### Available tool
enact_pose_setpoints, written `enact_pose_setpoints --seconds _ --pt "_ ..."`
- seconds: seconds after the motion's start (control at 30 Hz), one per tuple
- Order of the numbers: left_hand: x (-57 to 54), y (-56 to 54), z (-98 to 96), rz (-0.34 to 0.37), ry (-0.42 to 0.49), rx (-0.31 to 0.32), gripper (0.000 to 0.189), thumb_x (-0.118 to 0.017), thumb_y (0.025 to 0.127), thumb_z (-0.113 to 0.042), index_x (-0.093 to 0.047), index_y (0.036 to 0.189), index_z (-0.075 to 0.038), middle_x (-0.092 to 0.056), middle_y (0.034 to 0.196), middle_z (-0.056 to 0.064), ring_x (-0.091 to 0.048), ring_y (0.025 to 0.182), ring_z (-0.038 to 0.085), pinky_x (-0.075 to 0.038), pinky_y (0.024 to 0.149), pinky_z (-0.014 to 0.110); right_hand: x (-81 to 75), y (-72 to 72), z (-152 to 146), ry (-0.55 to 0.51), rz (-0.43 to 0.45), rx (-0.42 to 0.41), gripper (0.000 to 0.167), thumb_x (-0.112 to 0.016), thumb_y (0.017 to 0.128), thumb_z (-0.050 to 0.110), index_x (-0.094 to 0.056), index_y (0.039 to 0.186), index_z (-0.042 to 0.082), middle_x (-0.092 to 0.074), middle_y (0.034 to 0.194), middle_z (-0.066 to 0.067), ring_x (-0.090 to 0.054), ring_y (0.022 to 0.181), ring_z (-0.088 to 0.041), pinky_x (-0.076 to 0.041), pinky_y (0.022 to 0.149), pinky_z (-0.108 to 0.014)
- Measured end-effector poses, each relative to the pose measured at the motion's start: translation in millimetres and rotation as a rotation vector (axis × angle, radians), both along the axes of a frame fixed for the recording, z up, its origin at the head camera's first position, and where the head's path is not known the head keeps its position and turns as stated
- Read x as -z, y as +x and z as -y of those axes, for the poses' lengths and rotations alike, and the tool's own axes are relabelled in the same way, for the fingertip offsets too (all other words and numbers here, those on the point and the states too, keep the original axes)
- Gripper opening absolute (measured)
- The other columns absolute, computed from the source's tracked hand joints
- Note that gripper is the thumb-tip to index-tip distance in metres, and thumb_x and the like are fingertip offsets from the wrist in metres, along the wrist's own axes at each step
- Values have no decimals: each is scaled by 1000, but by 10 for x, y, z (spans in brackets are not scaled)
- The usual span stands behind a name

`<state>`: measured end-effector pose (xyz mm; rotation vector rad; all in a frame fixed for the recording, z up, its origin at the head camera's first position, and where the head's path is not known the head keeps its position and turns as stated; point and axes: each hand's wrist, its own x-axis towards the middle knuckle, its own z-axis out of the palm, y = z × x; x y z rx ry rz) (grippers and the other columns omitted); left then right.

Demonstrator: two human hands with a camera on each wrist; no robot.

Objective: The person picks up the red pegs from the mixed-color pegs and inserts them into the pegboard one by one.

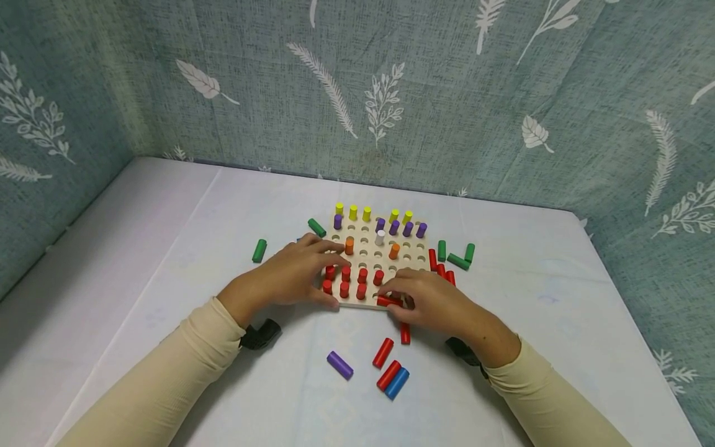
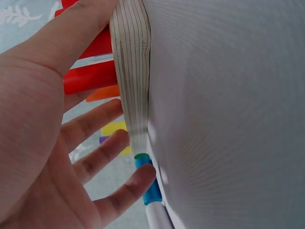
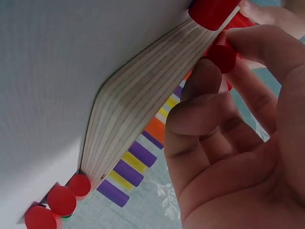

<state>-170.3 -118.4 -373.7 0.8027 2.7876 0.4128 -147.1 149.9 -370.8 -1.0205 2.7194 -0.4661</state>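
The wooden pegboard [image 1: 357,303] lies on the white table covering [image 1: 296,410], between the two hands. On the pegboard's near side, a blue peg [image 1: 397,383] lies against a loose red peg [image 1: 388,375], with a loose purple peg [image 1: 339,365] to their left, perhaps left there for easy reach. At the pegboard's near right, the right hand [image 1: 432,301] pinches a sideways red peg [image 1: 390,302] between thumb and finger, a light hold that probably suits turning it. At the pegboard's near left corner, the left hand [image 1: 290,270] rests its thumb, fingers spread and clasping nothing, likely to steady the wood. Upright red pegs [image 1: 344,290] fill holes along the near rows, which should stop them rolling. Mid-board stand orange pegs [image 1: 349,246] and a white peg [image 1: 380,238]; green pegs [image 1: 458,261] lie right of the pegboard. Along its far side stand purple pegs [image 1: 408,229], then yellow pegs [image 1: 354,212] behind them
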Motion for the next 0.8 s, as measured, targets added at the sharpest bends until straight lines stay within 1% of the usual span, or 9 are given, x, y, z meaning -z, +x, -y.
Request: enact_pose_setpoints --seconds 0.07,0.23,0.4,0.47,0.67,0.8 --pt "-2 -1 -1 1 0 1 75 -86 70 -56 -63 136 -26 -46 155 2 -38 139 30 -41 110 57 -5 1 3 15 -5 4 30 -74 90 28 -73 120 22 -69 109 2 -59 90 -9 -55 78 -22" --pt "-11 -2 -6 5 -1 0 75 -86 71 -56 -63 136 -26 -46 155 2 -38 139 30 -41 111 56 -11 5 8 41 -20 2 30 -73 91 28 -73 121 24 -68 107 2 -57 87 -10 -54 75 -23" --pt "-15 3 -7 12 -5 -7 76 -85 71 -56 -63 136 -26 -45 155 2 -37 140 30 -40 111 57 -17 7 14 55 -31 -1 30 -72 91 29 -72 121 24 -69 110 2 -60 93 -11 -57 81 -26" --pt "-13 5 -7 9 -2 -9 76 -86 70 -56 -63 136 -26 -45 155 2 -37 140 30 -40 111 57 -21 8 17 55 -31 7 30 -72 91 29 -72 121 23 -68 108 3 -60 92 -10 -56 81 -26" --pt "2 3 -9 4 -7 -9 77 -85 70 -57 -63 136 -26 -46 155 3 -37 141 31 -40 111 57 -33 21 17 2 -31 17 31 -72 92 28 -67 121 20 -61 88 8 -54 79 -7 -50 67 -19" --pt "3 1 -7 4 -6 -8 77 -85 70 -57 -63 136 -26 -46 155 2 -37 140 31 -40 111 58 -37 32 4 -56 -40 22 31 -72 92 27 -65 121 20 -61 89 9 -53 76 -6 -48 64 -18"
